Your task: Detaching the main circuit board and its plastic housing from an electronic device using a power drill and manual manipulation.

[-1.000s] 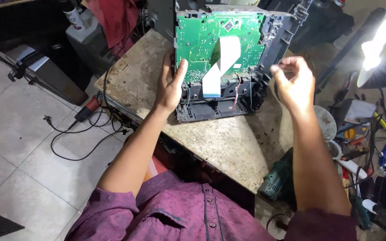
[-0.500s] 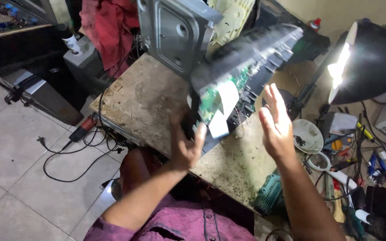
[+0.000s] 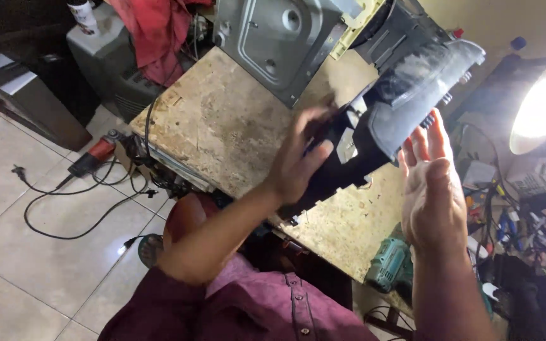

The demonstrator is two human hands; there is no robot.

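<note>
Since the earlier frame, the black plastic housing (image 3: 399, 107) has tipped up off the worktop (image 3: 235, 126), its circuit-board side turning away from you. Your left hand (image 3: 298, 161) grips its lower-left end, fingers curled; the long axis rises up and rightward. Your right hand (image 3: 434, 183), spread flat, stands just beside the dusty grey-black shell.
</note>
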